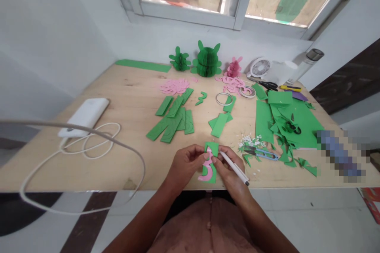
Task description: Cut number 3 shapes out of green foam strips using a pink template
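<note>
Near the front edge of the table, my left hand (186, 164) pinches a green paper strip (211, 146) together with a pink curved paper cutout (206, 174) lying on top of it. My right hand (228, 166) grips the other side of the same strip, its thumb on the cutout. A white pen (234, 167) with a dark tip is tucked in the right hand, slanting toward me. Just right of that hand lie blue-handled thread snips (263, 153) among white and green paper scraps (251, 142).
Green strips (170, 126) and pink cutouts (175, 85) lie beyond my hands. Green sheets (303, 118), scissors (267, 85) and a yellow cutter (291, 88) are at right. Paper figures (207, 62) and a small fan (260, 67) stand behind. A power bank (86, 114) with a looping cable is at left.
</note>
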The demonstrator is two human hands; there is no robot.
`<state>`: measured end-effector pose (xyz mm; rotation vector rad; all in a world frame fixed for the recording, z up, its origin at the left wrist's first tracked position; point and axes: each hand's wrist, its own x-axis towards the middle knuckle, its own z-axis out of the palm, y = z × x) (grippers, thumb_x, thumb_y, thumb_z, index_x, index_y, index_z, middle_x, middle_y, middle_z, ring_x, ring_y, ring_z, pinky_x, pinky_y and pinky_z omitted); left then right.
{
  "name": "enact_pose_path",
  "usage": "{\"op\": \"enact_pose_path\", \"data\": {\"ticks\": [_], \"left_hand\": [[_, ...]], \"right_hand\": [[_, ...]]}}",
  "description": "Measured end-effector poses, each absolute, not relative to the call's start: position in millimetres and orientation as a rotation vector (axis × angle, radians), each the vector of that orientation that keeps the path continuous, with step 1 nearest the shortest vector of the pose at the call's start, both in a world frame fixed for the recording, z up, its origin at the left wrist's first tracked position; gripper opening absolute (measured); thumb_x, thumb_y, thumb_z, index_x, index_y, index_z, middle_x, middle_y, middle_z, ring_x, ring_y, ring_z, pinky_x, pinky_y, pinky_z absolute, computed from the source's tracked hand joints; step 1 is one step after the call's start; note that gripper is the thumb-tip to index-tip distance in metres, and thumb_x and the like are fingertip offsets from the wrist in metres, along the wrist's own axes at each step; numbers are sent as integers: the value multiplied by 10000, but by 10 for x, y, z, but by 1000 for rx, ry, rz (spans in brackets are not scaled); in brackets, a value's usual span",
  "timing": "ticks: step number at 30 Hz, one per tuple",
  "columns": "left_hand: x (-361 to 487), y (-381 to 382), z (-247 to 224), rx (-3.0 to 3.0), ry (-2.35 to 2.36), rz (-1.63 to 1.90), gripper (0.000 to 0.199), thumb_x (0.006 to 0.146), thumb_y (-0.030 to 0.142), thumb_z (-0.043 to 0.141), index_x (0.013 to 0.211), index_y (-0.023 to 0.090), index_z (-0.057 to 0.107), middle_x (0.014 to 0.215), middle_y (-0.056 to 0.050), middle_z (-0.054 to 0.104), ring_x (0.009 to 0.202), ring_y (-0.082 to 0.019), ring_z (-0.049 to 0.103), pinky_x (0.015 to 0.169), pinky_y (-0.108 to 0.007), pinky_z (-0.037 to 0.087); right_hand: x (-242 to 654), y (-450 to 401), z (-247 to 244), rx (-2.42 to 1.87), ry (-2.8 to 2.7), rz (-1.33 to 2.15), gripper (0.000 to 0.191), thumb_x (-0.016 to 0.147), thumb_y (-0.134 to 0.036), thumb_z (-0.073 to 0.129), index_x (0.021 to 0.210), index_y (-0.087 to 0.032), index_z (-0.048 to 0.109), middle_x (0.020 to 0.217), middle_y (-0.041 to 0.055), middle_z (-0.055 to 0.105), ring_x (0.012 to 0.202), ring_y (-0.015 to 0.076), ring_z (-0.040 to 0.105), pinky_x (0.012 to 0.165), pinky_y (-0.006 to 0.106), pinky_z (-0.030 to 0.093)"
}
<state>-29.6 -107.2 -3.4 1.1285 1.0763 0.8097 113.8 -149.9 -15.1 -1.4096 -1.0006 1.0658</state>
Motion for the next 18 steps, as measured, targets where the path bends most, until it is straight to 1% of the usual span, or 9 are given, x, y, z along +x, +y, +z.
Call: {"op": "enact_pose_path", "data": {"ticks": [4, 8, 13, 18], "left_hand": [[-260, -1085, -27, 1153, 1092, 820, 341, 699, 480, 708, 661, 151, 627, 582, 9, 584, 518, -107, 533, 494, -210, 450], [-245, -1083, -54, 1163, 1084, 820, 310, 704, 442, 687, 622, 155, 601, 547, 26, 538, 489, -90, 496, 480, -194, 421], [-236, -1078, -19, 1147, 1062, 803, 256, 699, 401, 646, 653, 152, 614, 565, 31, 534, 497, -82, 468, 487, -188, 402], [-223, -1075, 25, 1180, 1082, 836, 292, 732, 429, 616, 644, 151, 626, 553, 28, 534, 495, -83, 459, 495, -189, 396]], "right_hand": [[1120, -1503, -154, -1437, -1024, 1021, 270, 753, -399, 683, 922, -189, 663, 616, -43, 492, 552, 113, 462, 489, 215, 392], [1095, -1492, -186, -1439, -985, 974, 286, 751, -399, 694, 939, -185, 669, 639, -30, 528, 572, 120, 498, 504, 217, 419], [1076, -1476, -207, -1426, -942, 994, 268, 748, -374, 703, 941, -191, 675, 647, -31, 557, 566, 115, 500, 504, 213, 414], [1092, -1476, -182, -1438, -949, 1012, 280, 733, -389, 709, 927, -189, 683, 641, -35, 527, 580, 118, 490, 517, 216, 417]]}}
